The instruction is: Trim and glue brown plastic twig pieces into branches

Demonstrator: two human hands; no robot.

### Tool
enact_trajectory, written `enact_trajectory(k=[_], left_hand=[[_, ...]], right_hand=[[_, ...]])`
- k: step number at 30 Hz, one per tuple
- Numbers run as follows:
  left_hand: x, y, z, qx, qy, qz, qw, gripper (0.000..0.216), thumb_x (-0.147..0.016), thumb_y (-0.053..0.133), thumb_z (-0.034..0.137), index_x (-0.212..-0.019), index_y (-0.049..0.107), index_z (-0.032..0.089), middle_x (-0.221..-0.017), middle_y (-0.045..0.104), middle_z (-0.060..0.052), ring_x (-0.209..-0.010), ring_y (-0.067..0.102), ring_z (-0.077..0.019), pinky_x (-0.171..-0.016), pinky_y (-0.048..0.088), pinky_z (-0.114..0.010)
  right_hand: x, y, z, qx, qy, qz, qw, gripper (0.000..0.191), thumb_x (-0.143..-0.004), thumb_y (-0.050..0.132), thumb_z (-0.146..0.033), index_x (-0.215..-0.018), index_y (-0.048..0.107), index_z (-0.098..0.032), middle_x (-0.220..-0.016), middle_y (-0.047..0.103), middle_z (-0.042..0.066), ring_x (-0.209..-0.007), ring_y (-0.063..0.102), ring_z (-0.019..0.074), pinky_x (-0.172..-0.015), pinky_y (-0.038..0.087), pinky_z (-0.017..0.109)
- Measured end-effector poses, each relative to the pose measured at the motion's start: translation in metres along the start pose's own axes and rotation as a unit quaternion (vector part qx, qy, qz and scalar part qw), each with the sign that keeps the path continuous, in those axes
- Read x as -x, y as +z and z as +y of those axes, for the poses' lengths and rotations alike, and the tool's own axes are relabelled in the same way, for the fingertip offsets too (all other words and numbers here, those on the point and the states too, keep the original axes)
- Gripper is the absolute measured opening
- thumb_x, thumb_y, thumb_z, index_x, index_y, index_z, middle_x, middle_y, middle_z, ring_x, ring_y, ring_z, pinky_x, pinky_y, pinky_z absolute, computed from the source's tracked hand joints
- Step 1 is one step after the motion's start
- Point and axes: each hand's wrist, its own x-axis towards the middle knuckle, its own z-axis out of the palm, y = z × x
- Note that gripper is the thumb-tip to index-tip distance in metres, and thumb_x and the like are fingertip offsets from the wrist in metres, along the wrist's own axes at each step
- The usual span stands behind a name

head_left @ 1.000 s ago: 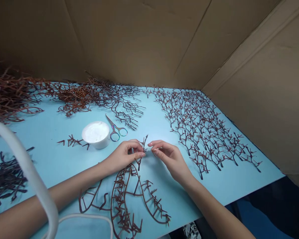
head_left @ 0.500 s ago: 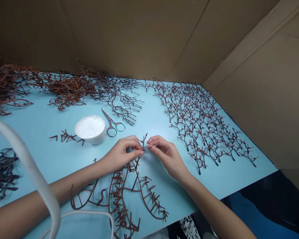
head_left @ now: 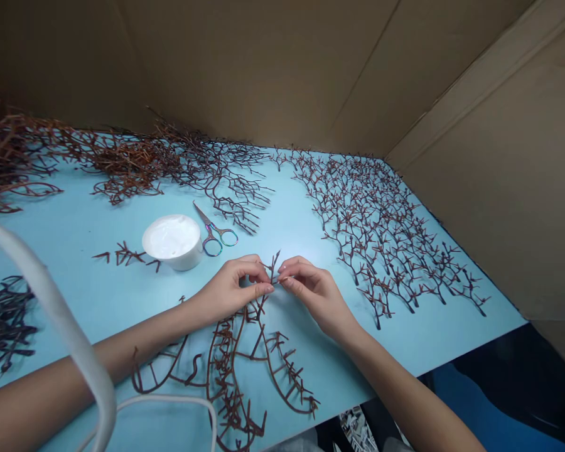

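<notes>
The right hand has moved in to the twig, nearly closed, its hold unclear; the left hand pinches the stem, seemingly steadying it.

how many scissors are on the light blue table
1: metal scissors with iridescent handles, right of the round white tub, beyond the left hand. The reddish-brown twig piles could hide others.

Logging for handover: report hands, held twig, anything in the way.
Left hand: grip shut on brown twig. Right hand: fingertips close beside it, contact unclear. White tube overlaps left forearm in view.
</notes>
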Motion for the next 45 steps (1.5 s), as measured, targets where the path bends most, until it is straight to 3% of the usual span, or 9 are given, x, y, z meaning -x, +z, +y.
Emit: enact_trajectory(k=[19,45], left_hand=[[0.003,0.003,-0.001,-0.159,0.05,-0.015,0.986,0.016,-0.072,0.05,0.013,-0.057,0.055,0.013,-0.055,0.043,0.003,-0.055,0.04,-0.0093,-0.053,0.031,-0.021],[0.003,0.009,-0.008,-0.143,0.033,-0.007,0.989,0.02,-0.071,0.049,0.009,-0.052,0.05,0.012,-0.052,0.039,0.004,-0.051,0.039,-0.0078,-0.05,0.029,-0.019]], right_hand=[[0.0,-0.002,-0.001,0.155,0.052,-0.057,0.985,0.014,-0.072,0.049,-0.019,-0.059,0.049,-0.017,-0.068,0.041,0.001,-0.075,0.039,0.0165,-0.069,0.029,0.032],[0.001,0.009,0.003,0.183,0.046,-0.017,0.982,0.016,-0.073,0.046,-0.017,-0.058,0.045,-0.017,-0.067,0.044,0.002,-0.073,0.041,0.0163,-0.073,0.03,0.033]])
